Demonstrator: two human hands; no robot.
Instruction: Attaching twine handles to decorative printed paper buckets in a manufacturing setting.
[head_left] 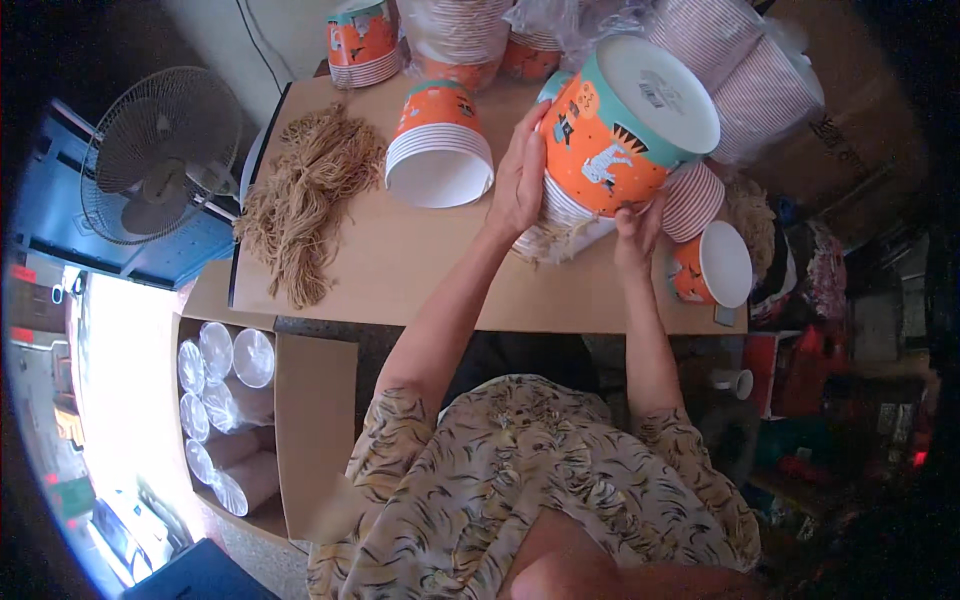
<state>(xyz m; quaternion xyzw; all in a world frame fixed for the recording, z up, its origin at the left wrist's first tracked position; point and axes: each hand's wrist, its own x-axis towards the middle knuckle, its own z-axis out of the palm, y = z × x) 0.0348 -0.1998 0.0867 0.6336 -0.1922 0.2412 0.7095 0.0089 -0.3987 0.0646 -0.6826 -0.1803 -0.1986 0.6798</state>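
Between my two hands is a stack of orange and teal paper tubs, tilted, with the white base of the outermost tub facing up toward me. My left hand presses along its left side, fingers reaching up the wall. Lower right, my right hand grips the stack near the white rims. Some tan strands hang by the rims between the hands. Left of my left hand, another stack of tubs lies with its white opening toward me. Beyond my right hand is a single orange tub on its side.
A heap of tan twine lies on the cardboard-covered table. Plastic-wrapped tub stacks crowd the back. An open carton with several wrapped stacks stands lower left, below a fan.
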